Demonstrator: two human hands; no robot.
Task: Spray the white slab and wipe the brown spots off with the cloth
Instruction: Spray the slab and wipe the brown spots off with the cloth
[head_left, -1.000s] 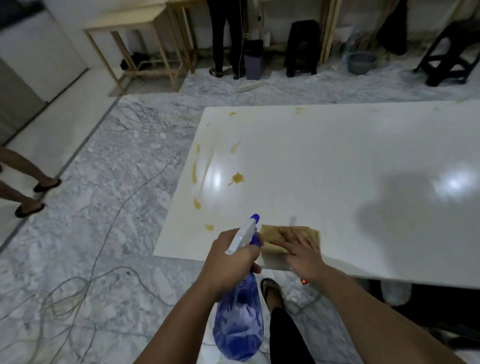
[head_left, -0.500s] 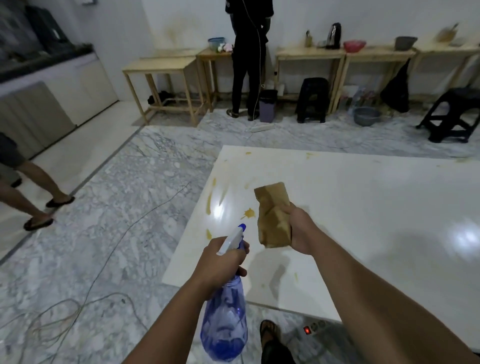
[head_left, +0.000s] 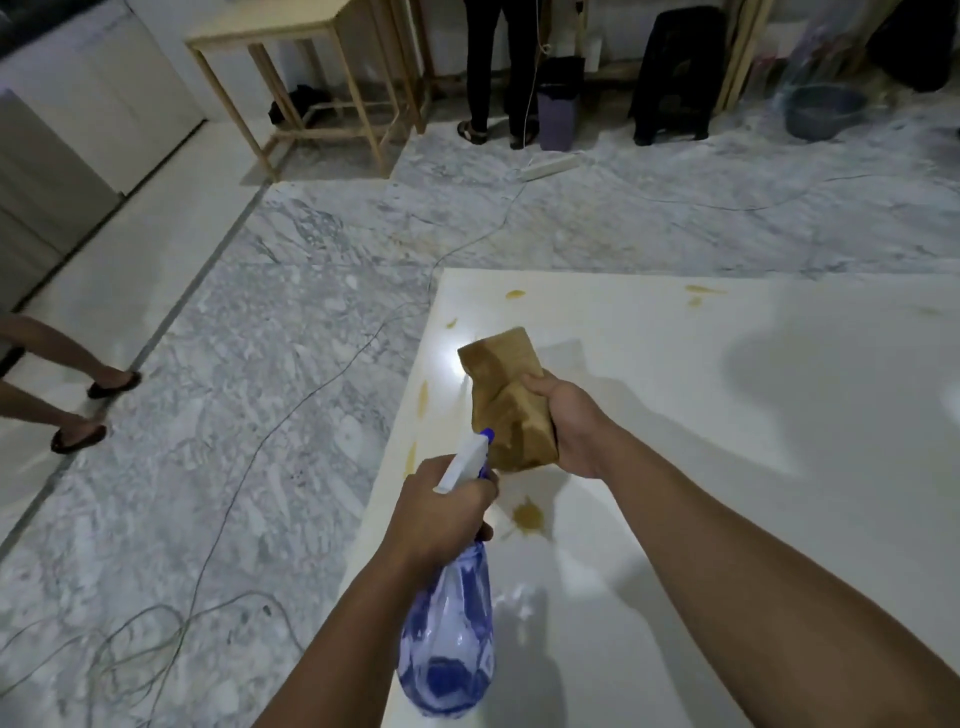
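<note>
Slab (head_left: 727, 467) lies beneath both your hands: your left hand (head_left: 441, 512) grips the spray bottle (head_left: 449, 623), your right hand (head_left: 569, 428) clutches the cloth (head_left: 509, 400) above brown spots (head_left: 529, 515).

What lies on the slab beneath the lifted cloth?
The cloth, held in the right hand, hangs above bare white slab. Its shadow shows; any spot directly behind it is covered.
</note>
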